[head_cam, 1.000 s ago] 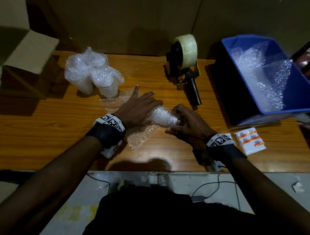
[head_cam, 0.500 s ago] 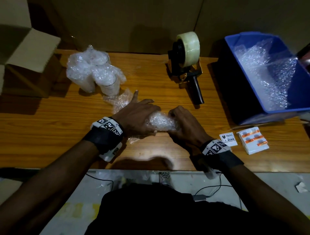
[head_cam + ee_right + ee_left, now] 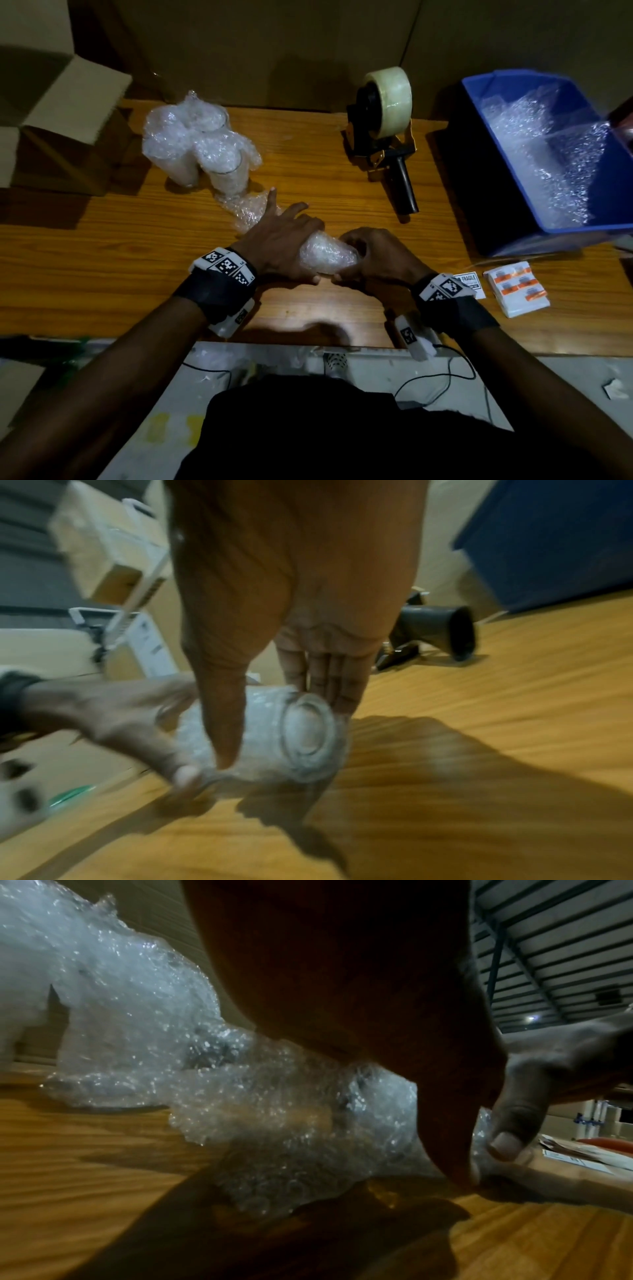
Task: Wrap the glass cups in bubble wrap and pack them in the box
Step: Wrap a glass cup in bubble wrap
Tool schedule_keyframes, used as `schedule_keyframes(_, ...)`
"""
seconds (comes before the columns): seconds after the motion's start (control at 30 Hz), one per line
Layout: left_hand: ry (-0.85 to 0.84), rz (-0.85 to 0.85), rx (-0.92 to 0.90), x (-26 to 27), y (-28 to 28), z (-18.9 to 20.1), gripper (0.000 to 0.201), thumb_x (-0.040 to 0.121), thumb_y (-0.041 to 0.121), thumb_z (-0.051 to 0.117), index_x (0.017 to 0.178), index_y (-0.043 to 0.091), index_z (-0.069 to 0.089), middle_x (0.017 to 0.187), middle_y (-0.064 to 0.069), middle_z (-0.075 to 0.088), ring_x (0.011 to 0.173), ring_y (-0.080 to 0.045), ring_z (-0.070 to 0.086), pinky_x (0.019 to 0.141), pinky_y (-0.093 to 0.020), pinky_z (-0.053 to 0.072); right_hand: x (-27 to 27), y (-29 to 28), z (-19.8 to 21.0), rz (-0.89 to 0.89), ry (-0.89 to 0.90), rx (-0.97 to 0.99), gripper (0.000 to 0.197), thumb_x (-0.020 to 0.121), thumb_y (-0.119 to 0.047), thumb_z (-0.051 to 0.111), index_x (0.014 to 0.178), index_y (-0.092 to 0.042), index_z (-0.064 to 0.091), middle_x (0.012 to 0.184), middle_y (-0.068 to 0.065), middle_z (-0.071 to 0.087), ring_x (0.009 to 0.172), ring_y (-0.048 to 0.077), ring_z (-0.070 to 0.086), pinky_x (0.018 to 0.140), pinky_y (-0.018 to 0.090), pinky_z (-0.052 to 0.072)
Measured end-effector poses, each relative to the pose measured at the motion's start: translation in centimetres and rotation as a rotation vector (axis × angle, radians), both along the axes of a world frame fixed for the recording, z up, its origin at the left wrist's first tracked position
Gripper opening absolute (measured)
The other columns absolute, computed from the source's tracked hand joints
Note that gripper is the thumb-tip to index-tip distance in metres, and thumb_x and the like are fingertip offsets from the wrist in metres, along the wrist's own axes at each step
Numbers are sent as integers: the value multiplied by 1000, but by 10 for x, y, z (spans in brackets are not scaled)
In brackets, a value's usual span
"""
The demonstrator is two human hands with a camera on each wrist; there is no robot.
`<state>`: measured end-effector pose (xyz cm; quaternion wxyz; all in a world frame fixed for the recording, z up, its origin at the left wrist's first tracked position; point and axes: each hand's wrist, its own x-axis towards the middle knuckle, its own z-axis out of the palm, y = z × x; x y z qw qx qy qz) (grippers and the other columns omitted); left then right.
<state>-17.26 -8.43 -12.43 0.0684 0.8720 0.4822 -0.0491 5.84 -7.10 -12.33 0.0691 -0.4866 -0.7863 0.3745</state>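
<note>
We held the cup [image 3: 327,255] in wrap: left hand [image 3: 281,245] gripping, right hand [image 3: 375,255] pinching. Wrapped cups [image 3: 198,150] stood behind; tape gun [image 3: 387,130] beyond.

Head view dim overall; corners darkest; straight edges bow near the frame borders; wooden table [image 3: 102,246] lit warm at centre; soft shadow on its near edge below the hands; bubble wrap in the blue bin [image 3: 548,164] at far right glints; left wrist view sharp on wrap sparkle, underside of left hand [image 3: 342,988] dark; right wrist view motion-blurred throughout; broad shadow lies right of right hand [image 3: 291,588].
</note>
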Motion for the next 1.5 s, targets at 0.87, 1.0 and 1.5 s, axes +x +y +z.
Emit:
schedule_keyframes(0.87,-806,587,159,14,-44,6,85,83,34,79,152,17,32,150,-4,41,133,-16,44,101,-38,49,-34,-10,-3,-520,739,-306,67,69,-3,86,123,-15,49,114,9,69,105,25,69,77,54,61)
schedule_keyframes(1.0,-1194,610,-214,17,-32,1,89,72,47,84,148,26,43,146,7,51,127,-7,55,99,-37,55,-32,-13,-4,-457,743,-244,63,74,8,79,121,-18,47,109,-3,67,94,1,70,71,23,58)
schedule_keyframes(1.5,-1278,596,-125,35,-20,1,65,75,62,78,131,34,60,125,15,65,113,-9,62,86,-47,58,-11,-6,12,-317,496,-91,55,76,-17,84,123,-9,57,113,-8,68,104,0,67,86,20,56)
